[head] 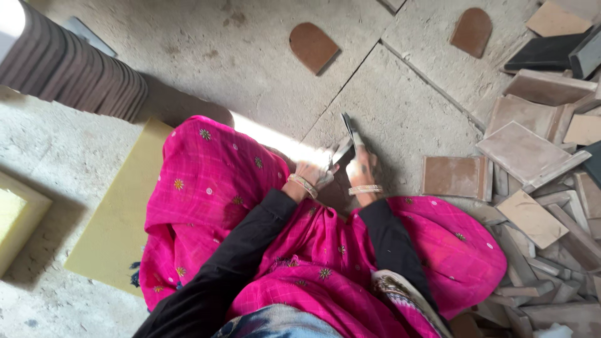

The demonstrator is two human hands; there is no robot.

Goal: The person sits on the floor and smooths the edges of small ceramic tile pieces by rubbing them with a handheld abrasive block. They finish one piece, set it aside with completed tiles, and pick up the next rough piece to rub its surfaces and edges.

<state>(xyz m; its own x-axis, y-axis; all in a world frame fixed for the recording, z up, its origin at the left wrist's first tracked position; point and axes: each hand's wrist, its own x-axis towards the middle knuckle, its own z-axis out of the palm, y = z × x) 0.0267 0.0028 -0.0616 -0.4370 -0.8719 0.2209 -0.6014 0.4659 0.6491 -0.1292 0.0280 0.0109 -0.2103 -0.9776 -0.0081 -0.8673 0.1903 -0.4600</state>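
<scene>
Left hand (311, 177): fingers curled around a tile (342, 150), just above the lap.
Right hand (363, 168): closed on a blade (349, 125), tip up.
Advice: steady the tile; short strokes likely work best.
Nearby: tile heap (538, 206) at right.

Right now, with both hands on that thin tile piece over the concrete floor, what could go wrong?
The thin tile piece, pinched between left hand and right hand, might snap or nick bare fingers. The loose tile heap beside the right knee could slide. The bright pink cloth may snag on sharp edges.
</scene>
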